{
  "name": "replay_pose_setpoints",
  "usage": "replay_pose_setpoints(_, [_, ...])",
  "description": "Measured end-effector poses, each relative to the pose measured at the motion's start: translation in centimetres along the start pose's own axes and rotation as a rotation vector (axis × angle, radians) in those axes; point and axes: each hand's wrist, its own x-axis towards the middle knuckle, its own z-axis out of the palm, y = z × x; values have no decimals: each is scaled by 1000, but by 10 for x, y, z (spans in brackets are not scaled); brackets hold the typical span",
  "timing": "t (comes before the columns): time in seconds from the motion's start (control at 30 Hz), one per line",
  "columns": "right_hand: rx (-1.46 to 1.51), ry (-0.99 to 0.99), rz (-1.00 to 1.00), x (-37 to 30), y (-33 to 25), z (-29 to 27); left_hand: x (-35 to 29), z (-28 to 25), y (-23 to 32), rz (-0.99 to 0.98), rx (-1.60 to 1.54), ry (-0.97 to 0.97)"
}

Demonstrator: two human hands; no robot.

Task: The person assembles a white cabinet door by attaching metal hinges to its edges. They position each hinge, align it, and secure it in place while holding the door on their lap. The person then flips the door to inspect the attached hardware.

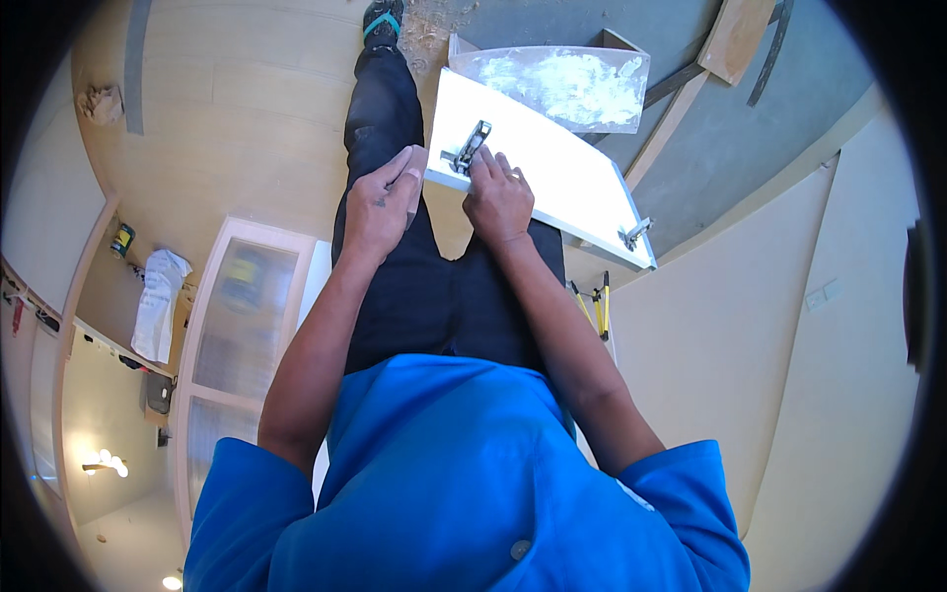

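Observation:
A white cabinet door (552, 148) lies tilted across my right thigh, with a metal hinge (473, 146) near its left end and a second hinge (636, 233) at its right end. My left hand (377, 212) is closed on a folded piece of brownish-pink sandpaper (417, 183), held at the door's left edge. Whether the sandpaper touches that edge, I cannot tell. My right hand (499, 200) grips the door's near edge beside the left hinge, fingers bent over its face; the thumb is mostly hidden.
Beyond the door sits a box-like piece (552, 84) with a white-smeared top. Wooden strips (681, 113) lie on the grey floor at upper right. Shavings (424, 25) are scattered by my foot. A frosted-panel door (247, 316) stands left, and a yellow-and-black tool (600, 311) is below the cabinet door.

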Motion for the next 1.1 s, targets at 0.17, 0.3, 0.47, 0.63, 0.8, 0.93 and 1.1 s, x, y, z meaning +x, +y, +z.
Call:
replay_pose_setpoints(0.17, [-6,12,0,1,-2,0,13,1,20,-89,37,-44])
replay_pose_setpoints(0.3, [-4,-10,26,-5,-6,-3,44,16,-11,17,-64,-35])
replay_pose_setpoints(0.47, [2,-8,-28,13,4,-8,148,40,-58,-5,53,49])
replay_pose_setpoints(0.63, [-65,-130,142,-1,-7,-5,156,-15,-44,-167,-274,89])
replay_pose_setpoints(0.8, [-99,-97,74,29,5,-47,81,-42,-48,-145,-492,69])
replay_pose_setpoints(0.93, [-133,-192,192,79,19,-85,71,-25,-67,-139,-569,91])
replay_pose_setpoints(1.1, [-83,-191,78,146,72,-103,76,2,-74,-181,-598,93])
